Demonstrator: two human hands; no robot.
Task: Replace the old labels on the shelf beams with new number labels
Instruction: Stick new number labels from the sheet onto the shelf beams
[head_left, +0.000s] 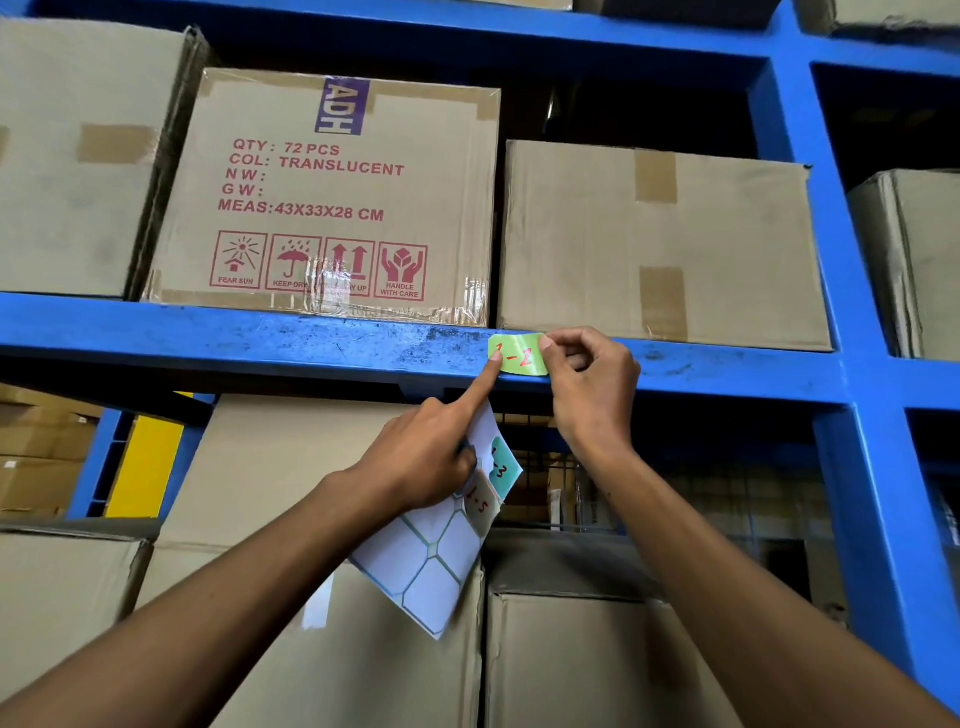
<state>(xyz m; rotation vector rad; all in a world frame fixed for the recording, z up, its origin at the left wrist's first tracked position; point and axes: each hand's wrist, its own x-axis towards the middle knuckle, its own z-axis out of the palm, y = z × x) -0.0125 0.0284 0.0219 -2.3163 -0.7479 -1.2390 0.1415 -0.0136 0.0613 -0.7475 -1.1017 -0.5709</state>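
A green label (521, 355) with a red handwritten number lies against the front of the blue shelf beam (260, 340). My left hand (426, 457) presses its index fingertip on the label's left end while its other fingers clamp a white sticker sheet (426, 566). That sheet hangs below the beam and carries a teal label and a beige label, both with red numbers. My right hand (592, 384) pinches the green label's right end between thumb and fingers.
Cardboard boxes stand on the beam: a printed one (322, 192) and a plain one (660, 244). More boxes (291, 467) fill the level below. A blue upright (810, 218) rises at the right, and a wire mesh panel (561, 478) shows behind my right wrist.
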